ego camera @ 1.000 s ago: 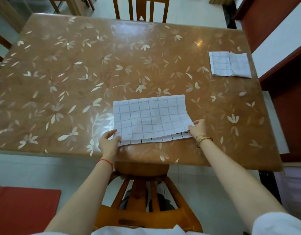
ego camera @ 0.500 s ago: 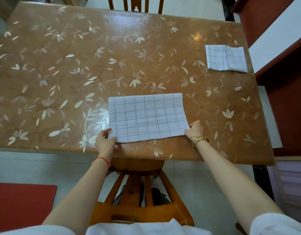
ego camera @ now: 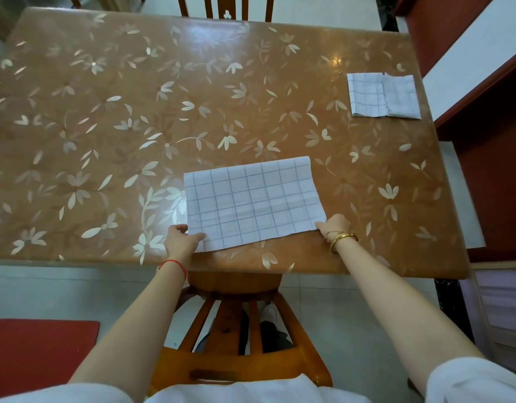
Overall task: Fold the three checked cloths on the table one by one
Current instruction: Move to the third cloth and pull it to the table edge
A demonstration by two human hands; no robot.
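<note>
A white cloth with blue checks (ego camera: pixel 252 202) lies folded in half on the brown flowered table (ego camera: pixel 105 141), near its front edge. My left hand (ego camera: pixel 181 242) pinches the cloth's near left corner, thumb on top. My right hand (ego camera: pixel 333 226) grips the near right corner with curled fingers. A smaller folded checked cloth (ego camera: pixel 381 96) lies at the far right of the table, apart from both hands. No third cloth is in view.
A wooden chair (ego camera: pixel 236 315) stands under the table's front edge between my arms. Another chair back (ego camera: pixel 226 10) rises at the far edge. A dark red cabinet (ego camera: pixel 489 170) flanks the table's right side. A red mat (ego camera: pixel 38 353) lies on the floor at left.
The cloth's top layer came down onto the bottom layer's near edge, hiding the strip that showed before. Both hands stayed at the near corners.
</note>
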